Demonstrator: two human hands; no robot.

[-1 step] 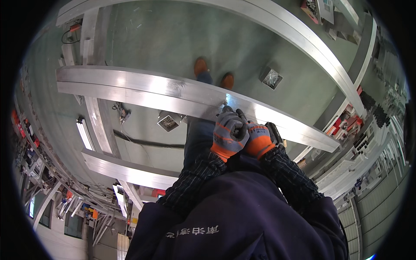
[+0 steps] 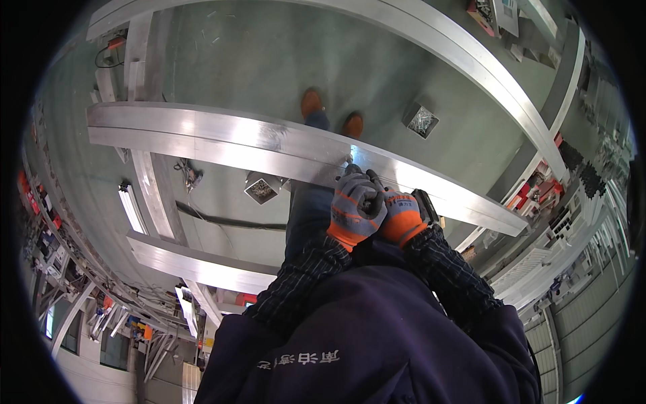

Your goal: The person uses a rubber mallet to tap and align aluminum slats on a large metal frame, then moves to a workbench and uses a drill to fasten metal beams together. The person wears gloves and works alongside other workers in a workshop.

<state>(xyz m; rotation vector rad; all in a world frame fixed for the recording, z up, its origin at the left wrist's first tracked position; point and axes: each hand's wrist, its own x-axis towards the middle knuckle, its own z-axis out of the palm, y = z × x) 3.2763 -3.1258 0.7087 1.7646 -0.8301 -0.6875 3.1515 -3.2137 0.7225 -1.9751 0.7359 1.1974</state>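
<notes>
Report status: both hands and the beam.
Left hand and right hand gloved, clasped together on a dark tool. Tool tip at the aluminium beam. Nothing on the beam near the hands.

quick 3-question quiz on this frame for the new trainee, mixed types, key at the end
1. True or false: the left hand and the right hand are far apart, at opposite ends of the aluminium beam.
2. What colour are the shoes seen on the floor beyond the beam?
A) white B) orange C) black
3. Fill in: both hands wear grey and ____ work gloves.

Key
1. False: the hands are pressed together, at the near edge of the beam, around a dark tool that is mostly hidden.
2. B
3. orange
</notes>
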